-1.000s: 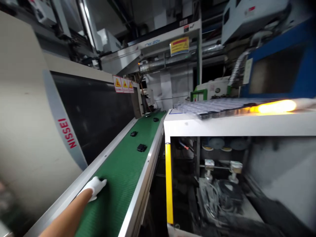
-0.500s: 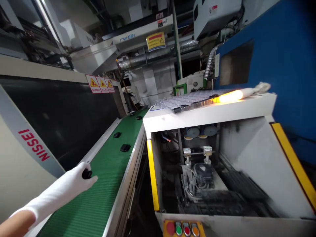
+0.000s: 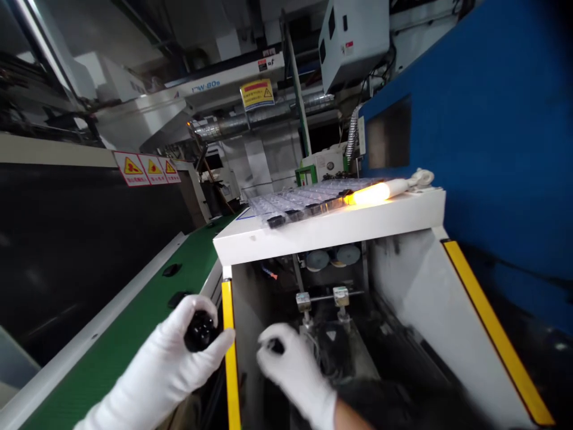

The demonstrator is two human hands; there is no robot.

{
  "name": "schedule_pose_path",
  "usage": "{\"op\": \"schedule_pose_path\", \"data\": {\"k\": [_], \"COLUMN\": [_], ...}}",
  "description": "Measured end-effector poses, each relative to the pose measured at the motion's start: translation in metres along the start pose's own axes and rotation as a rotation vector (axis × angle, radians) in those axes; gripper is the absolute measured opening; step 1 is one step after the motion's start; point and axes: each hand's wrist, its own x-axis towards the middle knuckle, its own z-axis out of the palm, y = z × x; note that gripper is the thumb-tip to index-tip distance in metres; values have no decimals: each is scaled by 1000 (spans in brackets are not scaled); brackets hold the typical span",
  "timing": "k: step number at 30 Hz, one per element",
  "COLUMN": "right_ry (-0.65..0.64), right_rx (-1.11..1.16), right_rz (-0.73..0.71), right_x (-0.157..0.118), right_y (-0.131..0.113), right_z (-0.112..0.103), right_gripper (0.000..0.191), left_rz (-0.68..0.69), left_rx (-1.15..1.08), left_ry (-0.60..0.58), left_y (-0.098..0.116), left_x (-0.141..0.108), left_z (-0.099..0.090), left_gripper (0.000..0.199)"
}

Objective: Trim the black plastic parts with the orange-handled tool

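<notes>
My left hand (image 3: pixel 174 352), in a white glove, is closed round a glossy black part (image 3: pixel 200 331) at the right edge of the green conveyor belt (image 3: pixel 134 322). To its right, my right hand (image 3: pixel 293 364), also gloved, is in front of the open machine bay with thumb and fingertips curled together. A dark spot shows between its fingers, but I cannot make out whether it is an object. Two black pieces lie on the belt, one (image 3: pixel 171 270) further off and one (image 3: pixel 178 298) just beyond my left hand.
A white machine top (image 3: pixel 331 230) bears a clear plastic tray (image 3: pixel 304 200) with black parts and a glowing lamp (image 3: pixel 373 194). Yellow strips (image 3: pixel 230 358) edge the bay. A blue machine (image 3: pixel 483 137) stands at the right, a dark panel (image 3: pixel 80 251) at the left.
My left hand has come right and nearer with a black part in its fingers. My right hand has entered the view. The camera view has turned and shifted, so the machine appears further left.
</notes>
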Motion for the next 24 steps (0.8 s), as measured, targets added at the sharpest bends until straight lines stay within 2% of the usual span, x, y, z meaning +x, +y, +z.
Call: {"op": "schedule_pose_path", "data": {"k": [1, 3, 5, 7, 10, 14, 19, 24], "right_ry": [194, 353, 471, 503, 437, 346, 212, 219], "right_rx": [54, 16, -36, -79, -125, -195, -270, -218], "right_rz": [102, 144, 135, 93, 41, 31, 13, 45], "right_x": [16, 45, 66, 80, 87, 87, 92, 90], "right_y": [32, 90, 135, 165, 189, 197, 187, 184], "right_z": [-29, -84, -122, -139, -136, -125, -126, -128], "right_gripper": [12, 20, 24, 23, 19, 21, 19, 20], "left_rz": [30, 76, -19, -152, -307, -468, -492, -486], "left_rx": [-13, -81, -200, -293, -434, -455, -360, -409], "left_ry": [-33, -102, -101, -78, 3, 64, 154, 72], "left_y": [-8, -33, -62, -88, -118, -140, -149, -151], "left_x": [3, 7, 6, -3, -27, -55, -67, -63], "left_z": [19, 61, 103, 140, 177, 194, 198, 204], "left_gripper": [43, 42, 43, 45, 50, 58, 56, 55]}}
